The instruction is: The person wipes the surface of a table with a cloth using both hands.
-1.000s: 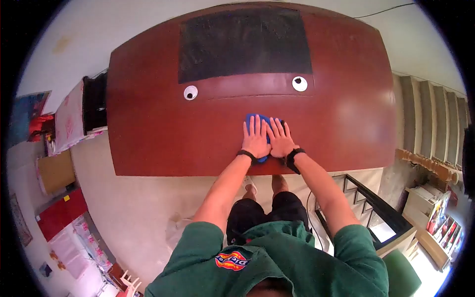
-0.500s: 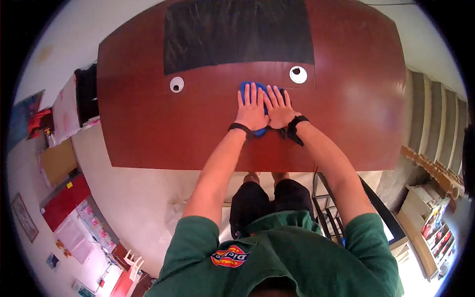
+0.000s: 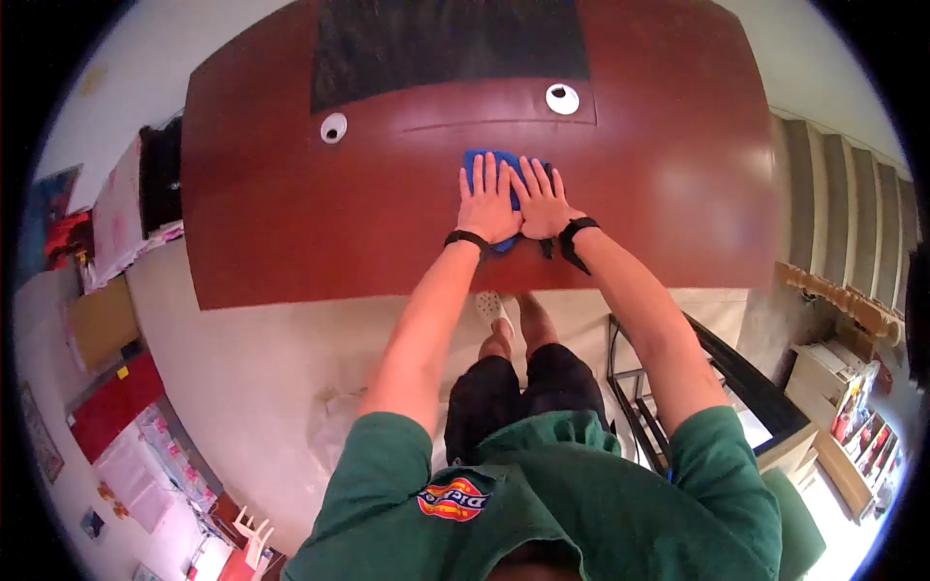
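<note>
Left hand: the left hand (image 3: 489, 208) lies palm down on the blue cloth (image 3: 508, 157), held flat rather than gripping, fingers slightly apart and pointing away from the body.
Right hand: the right hand (image 3: 544, 205) is flat beside it, fingers a little wider, thumb side close against the left hand.
Blue cloth: on the desk (image 3: 291, 213), under both hands, its edges showing past the fingertips and near the left wrist.
Wrists: a thin black band (image 3: 467, 237) on the left, a broader black strap (image 3: 578, 232) on the right (a dark bit beside the right palm is too small to name).
Desk top: reddish brown and glossy, with a black panel (image 3: 446, 48) towards the far side.
White rings: the left ring (image 3: 333, 128) and right ring (image 3: 562, 99), each with a dark opening, sit beyond the hands.
</note>
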Available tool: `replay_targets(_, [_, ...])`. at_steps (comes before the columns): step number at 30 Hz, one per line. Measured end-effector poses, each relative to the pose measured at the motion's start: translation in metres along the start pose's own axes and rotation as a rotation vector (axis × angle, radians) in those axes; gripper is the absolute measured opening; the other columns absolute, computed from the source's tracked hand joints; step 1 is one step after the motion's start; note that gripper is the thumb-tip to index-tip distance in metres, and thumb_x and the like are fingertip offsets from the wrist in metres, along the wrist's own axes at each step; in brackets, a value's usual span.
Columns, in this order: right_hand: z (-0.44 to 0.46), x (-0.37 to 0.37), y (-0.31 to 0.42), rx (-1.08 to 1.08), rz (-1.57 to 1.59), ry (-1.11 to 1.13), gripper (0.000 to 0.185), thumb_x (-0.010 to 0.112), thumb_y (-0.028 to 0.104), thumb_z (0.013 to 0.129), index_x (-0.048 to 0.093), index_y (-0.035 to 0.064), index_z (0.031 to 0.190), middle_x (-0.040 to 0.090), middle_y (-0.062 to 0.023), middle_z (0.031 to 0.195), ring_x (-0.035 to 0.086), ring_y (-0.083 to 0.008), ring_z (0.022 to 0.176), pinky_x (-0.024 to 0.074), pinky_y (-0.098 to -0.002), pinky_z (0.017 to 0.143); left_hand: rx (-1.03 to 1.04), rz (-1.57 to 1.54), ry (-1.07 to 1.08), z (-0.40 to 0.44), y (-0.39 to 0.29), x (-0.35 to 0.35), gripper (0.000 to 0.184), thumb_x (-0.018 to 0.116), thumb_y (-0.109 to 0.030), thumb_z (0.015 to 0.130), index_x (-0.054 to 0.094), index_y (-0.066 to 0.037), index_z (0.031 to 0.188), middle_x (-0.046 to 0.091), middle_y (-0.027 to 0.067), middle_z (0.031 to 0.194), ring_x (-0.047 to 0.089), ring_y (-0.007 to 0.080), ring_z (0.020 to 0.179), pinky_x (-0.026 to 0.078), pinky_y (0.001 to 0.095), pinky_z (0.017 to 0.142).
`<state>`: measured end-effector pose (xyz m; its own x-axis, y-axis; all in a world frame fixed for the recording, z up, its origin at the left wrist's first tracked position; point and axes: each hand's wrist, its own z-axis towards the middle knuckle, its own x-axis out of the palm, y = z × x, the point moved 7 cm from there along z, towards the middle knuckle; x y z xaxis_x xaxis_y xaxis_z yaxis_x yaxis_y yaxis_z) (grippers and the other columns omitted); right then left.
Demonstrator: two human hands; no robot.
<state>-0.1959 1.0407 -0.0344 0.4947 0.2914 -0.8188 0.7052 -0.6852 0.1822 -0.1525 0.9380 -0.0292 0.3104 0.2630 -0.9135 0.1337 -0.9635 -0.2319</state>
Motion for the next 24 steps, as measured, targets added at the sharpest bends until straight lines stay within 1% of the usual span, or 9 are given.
replay_targets(3, [-0.039, 0.059, 0.005, -0.038, -0.029, -0.272, 0.101, 0.061, 0.044, 0.096, 0.009, 0.0107, 0.176, 0.005, -0.0218, 0.183, 0.002, -0.0429, 0.169, 0.0023, -0.0672, 0.131, 0.020, 0.007, -0.081, -0.049, -0.024, 0.026, 0.106, 0.070, -0.051, 0.088, 0.025, -0.001, 0.171, 0.014, 0.0270, 0.180, 0.005, 0.0454, 0.168, 0.005, 0.0691, 0.132])
replay_targets(6, [-0.080, 0.091, 0.014, -0.023, -0.020, -0.241, 0.102, 0.062, 0.044, 0.094, 0.012, 0.0086, 0.176, 0.005, -0.0252, 0.182, 0.003, -0.0449, 0.168, 0.0029, -0.0685, 0.131, 0.017, -0.034, -0.105, -0.085, -0.043, 0.050, 0.102, 0.068, -0.051, 0.089, 0.029, -0.002, 0.170, 0.016, 0.0261, 0.179, 0.008, 0.0429, 0.168, 0.005, 0.0683, 0.132])
replay_targets(8, [-0.105, 0.083, 0.021, 0.038, 0.104, -0.050, 0.101, 0.059, 0.036, 0.094, 0.007, 0.0093, 0.176, 0.000, -0.0229, 0.183, -0.003, -0.0412, 0.169, -0.0015, -0.0650, 0.132, 0.047, -0.063, -0.078, -0.102, -0.057, 0.051, 0.098, 0.062, -0.049, 0.092, 0.028, 0.002, 0.169, 0.015, 0.0288, 0.178, 0.008, 0.0470, 0.167, 0.007, 0.0703, 0.131])
replay_targets(10, [-0.121, 0.081, 0.023, 0.077, 0.097, 0.037, 0.102, 0.060, 0.034, 0.092, 0.007, 0.0091, 0.176, 0.000, -0.0223, 0.183, -0.002, -0.0409, 0.169, -0.0014, -0.0643, 0.133, 0.063, -0.005, -0.077, -0.109, -0.066, 0.058, 0.098, 0.061, -0.050, 0.093, 0.028, 0.001, 0.169, 0.014, 0.0279, 0.179, 0.008, 0.0463, 0.167, 0.007, 0.0705, 0.131])
replay_targets(14, [-0.120, 0.108, 0.008, 0.006, 0.082, -0.114, 0.102, 0.060, 0.034, 0.091, 0.009, 0.0089, 0.176, 0.001, -0.0219, 0.183, -0.001, -0.0412, 0.169, 0.0018, -0.0647, 0.133, 0.036, -0.031, -0.048, -0.109, -0.077, 0.063, 0.100, 0.062, -0.052, 0.093, 0.026, 0.000, 0.170, 0.012, 0.0281, 0.179, 0.004, 0.0467, 0.167, 0.005, 0.0710, 0.131])
replay_targets(15, [-0.122, 0.104, 0.007, 0.001, 0.097, -0.069, 0.102, 0.060, 0.034, 0.092, 0.009, 0.0086, 0.176, 0.003, -0.0221, 0.183, 0.000, -0.0415, 0.169, 0.0029, -0.0654, 0.132, 0.023, -0.008, 0.039, -0.107, -0.079, 0.058, 0.101, 0.062, -0.052, 0.093, 0.025, 0.000, 0.171, 0.011, 0.0291, 0.179, 0.002, 0.0471, 0.167, 0.004, 0.0715, 0.130])
replay_targets(19, [-0.119, 0.087, -0.003, -0.036, 0.016, -0.027, 0.099, 0.058, 0.033, 0.093, 0.010, 0.0078, 0.176, 0.004, -0.0228, 0.183, 0.002, -0.0425, 0.169, 0.0026, -0.0662, 0.132, 0.020, -0.028, 0.017, -0.099, -0.083, 0.058, 0.102, 0.063, -0.051, 0.092, 0.024, 0.002, 0.170, 0.011, 0.0313, 0.178, 0.003, 0.0495, 0.166, 0.004, 0.0724, 0.130])
replay_targets(22, [-0.102, 0.078, -0.021, -0.071, -0.004, -0.078, 0.108, 0.064, 0.040, 0.091, 0.005, 0.0069, 0.176, -0.001, -0.0251, 0.182, -0.002, -0.0459, 0.168, 0.0015, -0.0683, 0.131, 0.006, -0.043, -0.021, -0.073, -0.088, 0.051, 0.103, 0.065, -0.050, 0.091, 0.024, 0.003, 0.170, 0.010, 0.0322, 0.178, 0.003, 0.0511, 0.166, 0.004, 0.0732, 0.129])
replay_targets(24, [-0.091, 0.070, -0.037, -0.062, 0.033, -0.018, 0.104, 0.061, 0.037, 0.093, 0.006, 0.0068, 0.176, 0.001, -0.0241, 0.182, 0.000, -0.0444, 0.169, 0.0011, -0.0671, 0.132, 0.011, -0.067, -0.031, -0.053, -0.089, 0.043, 0.104, 0.065, -0.049, 0.091, 0.024, 0.004, 0.170, 0.010, 0.0324, 0.178, 0.003, 0.0510, 0.166, 0.004, 0.0730, 0.129])
